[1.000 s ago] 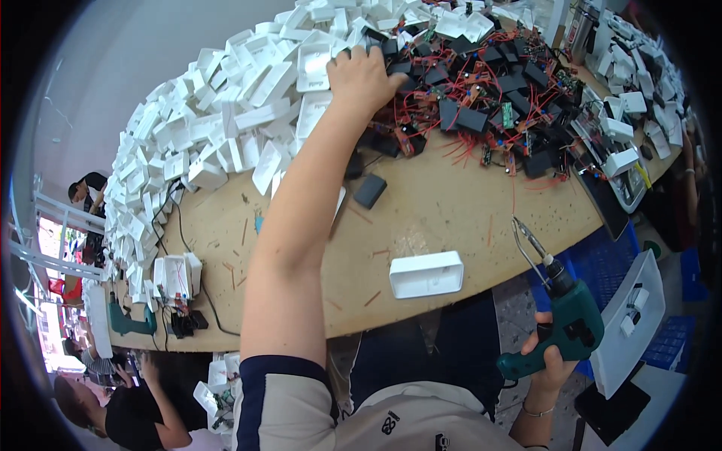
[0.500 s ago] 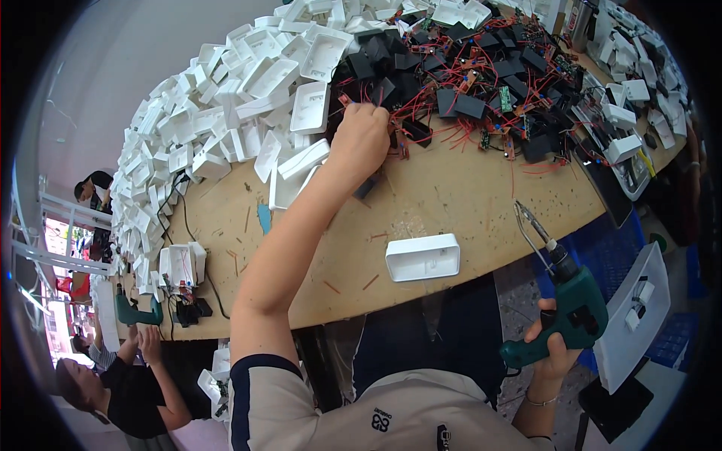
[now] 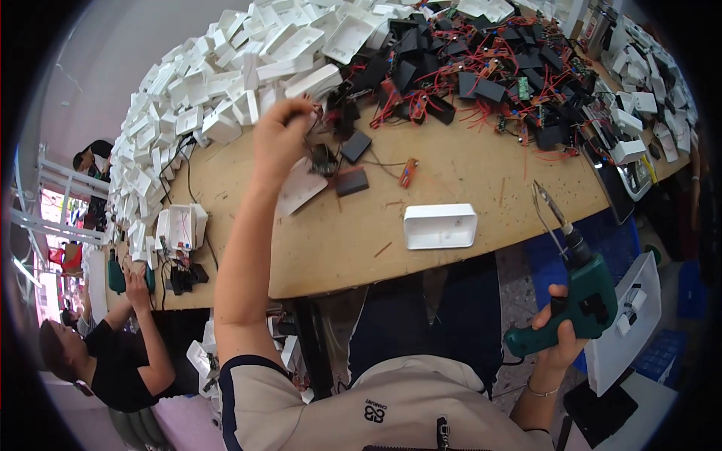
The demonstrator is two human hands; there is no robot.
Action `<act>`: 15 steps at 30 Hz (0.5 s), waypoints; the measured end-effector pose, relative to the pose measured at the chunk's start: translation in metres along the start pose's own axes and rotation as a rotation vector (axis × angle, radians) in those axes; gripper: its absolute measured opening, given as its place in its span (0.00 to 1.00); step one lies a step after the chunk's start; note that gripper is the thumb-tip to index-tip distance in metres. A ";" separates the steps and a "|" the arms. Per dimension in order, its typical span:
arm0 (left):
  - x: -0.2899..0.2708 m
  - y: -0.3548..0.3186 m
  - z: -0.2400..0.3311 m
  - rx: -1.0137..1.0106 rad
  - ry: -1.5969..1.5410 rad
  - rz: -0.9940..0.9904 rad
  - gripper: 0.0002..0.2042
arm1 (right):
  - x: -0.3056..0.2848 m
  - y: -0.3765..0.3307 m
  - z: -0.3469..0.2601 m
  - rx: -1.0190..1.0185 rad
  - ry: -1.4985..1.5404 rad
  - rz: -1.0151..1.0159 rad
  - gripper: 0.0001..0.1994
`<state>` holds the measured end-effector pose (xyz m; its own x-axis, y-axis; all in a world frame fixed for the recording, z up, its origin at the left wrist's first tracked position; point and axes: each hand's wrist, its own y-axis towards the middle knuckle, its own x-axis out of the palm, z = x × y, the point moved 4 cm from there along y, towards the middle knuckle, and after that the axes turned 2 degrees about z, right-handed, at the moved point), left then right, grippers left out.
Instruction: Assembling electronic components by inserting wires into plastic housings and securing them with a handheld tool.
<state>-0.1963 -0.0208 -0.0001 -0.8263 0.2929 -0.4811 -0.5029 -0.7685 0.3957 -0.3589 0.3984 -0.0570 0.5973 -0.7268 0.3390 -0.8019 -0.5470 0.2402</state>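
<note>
My left hand (image 3: 281,143) is raised over the table's left part, fingers pinched. Between the fingertips are thin wires (image 3: 317,114), partly blurred; what hangs on them is hard to make out. Just below lie two black boxes, one (image 3: 356,146) above the other (image 3: 351,181), and a small orange circuit board (image 3: 408,173) with a lead. My right hand (image 3: 558,335) is wrapped round the grip of a green soldering gun (image 3: 590,301), its tip and bent feed tube pointing up and left. A white plastic case (image 3: 441,226), its hollow side showing, rests near the table's front edge.
White cases (image 3: 218,83) are heaped at the back left. Black boxes, red wires and boards (image 3: 481,75) form a pile at the back right. A white tray (image 3: 628,323) is right of the soldering gun. On the left, another person (image 3: 113,361) works with a green tool.
My left hand has left the edge of the black-box pile and moved left with wires in its fingers. Some white cases there have shifted. The soldering gun stays in my right hand.
</note>
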 end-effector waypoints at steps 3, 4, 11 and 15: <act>-0.027 0.006 0.014 -0.114 -0.363 0.063 0.10 | 0.015 0.005 0.002 0.000 0.028 -0.062 0.27; -0.036 0.006 0.020 -0.128 -0.515 0.056 0.09 | 0.019 0.006 0.004 0.012 0.024 -0.067 0.27; -0.088 -0.051 0.060 0.227 -0.972 0.437 0.07 | 0.057 0.006 0.017 0.089 0.238 -0.136 0.26; -0.041 -0.115 0.017 -0.027 -0.728 0.414 0.08 | 0.072 0.004 0.027 0.140 0.284 -0.196 0.26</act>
<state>-0.1093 0.0652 -0.0124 -0.9047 0.2718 0.3280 -0.1246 -0.9052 0.4064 -0.3189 0.3323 -0.0561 0.6967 -0.4692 0.5427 -0.6516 -0.7303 0.2051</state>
